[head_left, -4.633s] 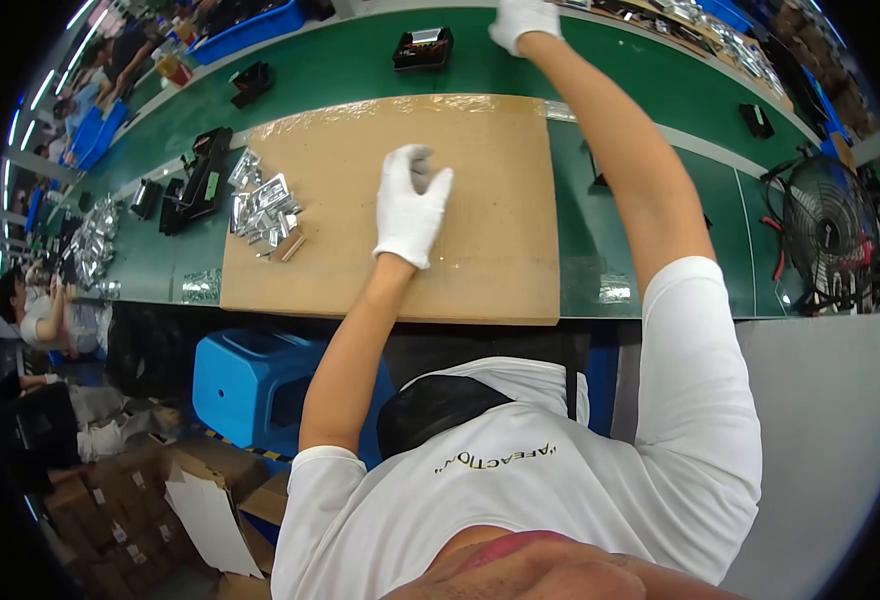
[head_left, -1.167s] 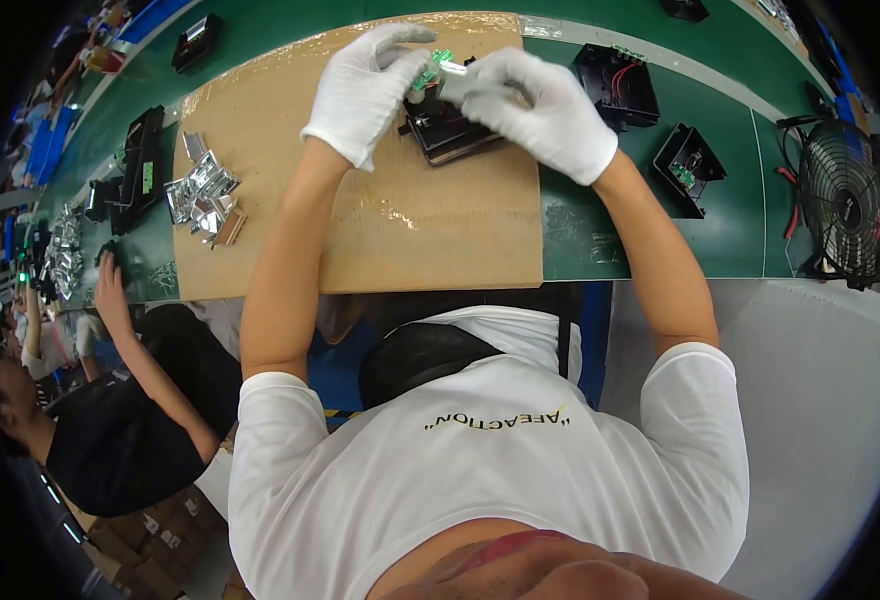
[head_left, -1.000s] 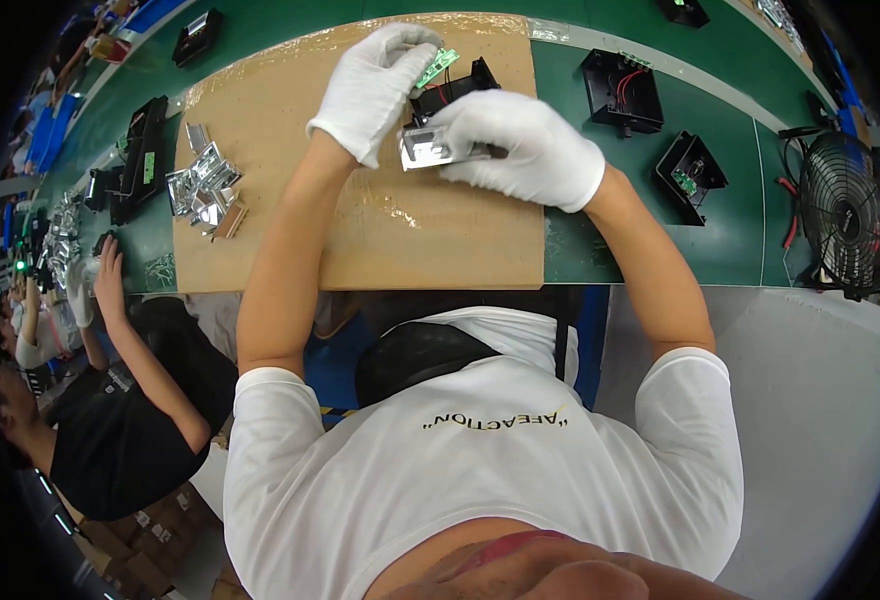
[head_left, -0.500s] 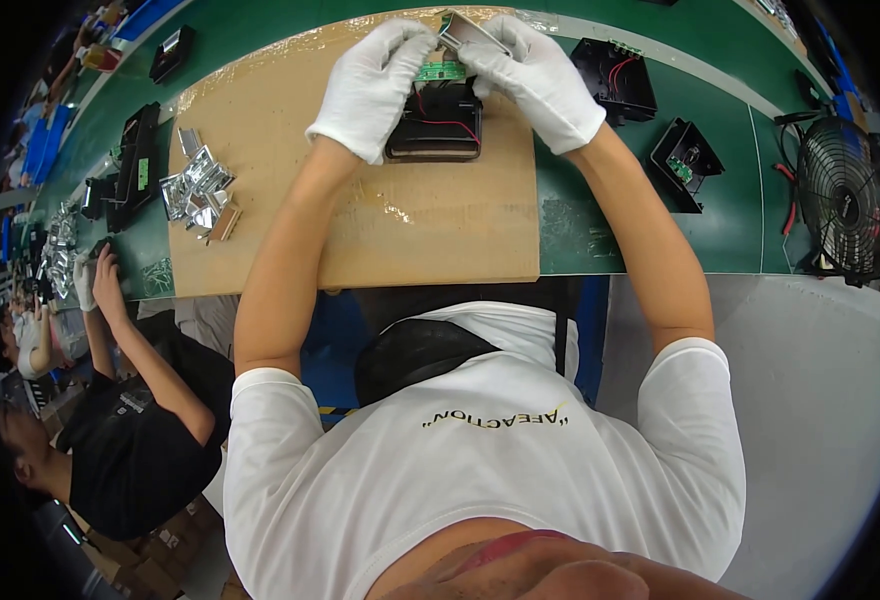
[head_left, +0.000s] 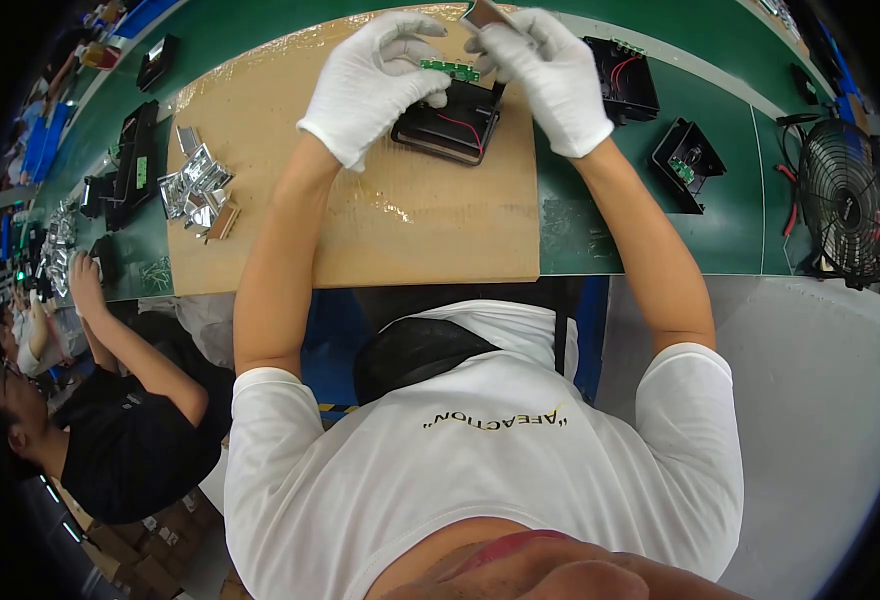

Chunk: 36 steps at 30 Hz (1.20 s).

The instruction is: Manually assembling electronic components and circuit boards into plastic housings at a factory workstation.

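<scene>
A black plastic housing with a red wire lies slightly turned on the cardboard. A small green circuit board stands at its far edge. My left hand, in a white glove, is at the housing's far left corner. Its thumb rests over the housing's edge, and the other fingers are apart, bent beside the board. My right hand, also gloved, is raised at the far right of the housing. Between its thumb and fingers it grips a flat silver-and-brown piece, partly hidden by the glove.
Several silver foil-wrapped pieces lie on the cardboard sheet at left. More black housings stand on the green table, right and left. A fan and red-handled pliers sit far right. A co-worker works at left.
My hands have moved apart. The flat piece, formerly between both hands, is now in the right hand alone. My left hand has come down to the housing, which has turned slightly clockwise.
</scene>
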Each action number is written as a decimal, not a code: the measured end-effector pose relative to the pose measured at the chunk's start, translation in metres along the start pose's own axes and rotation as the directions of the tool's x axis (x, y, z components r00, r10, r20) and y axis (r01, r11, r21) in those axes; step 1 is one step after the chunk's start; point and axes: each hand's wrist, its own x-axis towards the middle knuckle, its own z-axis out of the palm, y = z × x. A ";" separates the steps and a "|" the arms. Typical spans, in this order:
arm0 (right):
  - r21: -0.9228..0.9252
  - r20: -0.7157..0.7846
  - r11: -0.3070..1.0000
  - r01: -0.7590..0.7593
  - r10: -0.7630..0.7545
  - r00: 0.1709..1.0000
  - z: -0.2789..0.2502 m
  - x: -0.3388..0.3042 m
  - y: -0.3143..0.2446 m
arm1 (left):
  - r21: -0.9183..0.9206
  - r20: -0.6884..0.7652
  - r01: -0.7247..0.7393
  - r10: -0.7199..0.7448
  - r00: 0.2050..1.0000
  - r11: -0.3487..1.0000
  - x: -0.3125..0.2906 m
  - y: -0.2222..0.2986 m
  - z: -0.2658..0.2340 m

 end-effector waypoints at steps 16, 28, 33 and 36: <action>-0.067 0.187 0.997 0.043 -0.030 0.982 -0.016 -0.002 -0.002 | 0.398 -0.178 -0.111 0.195 0.965 0.910 -0.002 -0.002 0.013; -0.082 0.204 0.996 0.043 -0.025 0.979 -0.018 -0.002 0.005 | 0.289 -0.188 -0.066 0.124 0.974 0.955 -0.003 0.001 0.013; -0.081 0.218 0.996 0.022 -0.004 0.976 -0.015 -0.007 0.000 | 0.260 -0.155 -0.099 0.143 0.977 0.961 0.002 -0.007 0.011; -0.086 0.240 0.996 -0.033 0.053 0.969 -0.014 -0.008 -0.003 | 0.334 -0.200 -0.107 0.182 0.963 0.936 -0.005 -0.003 0.017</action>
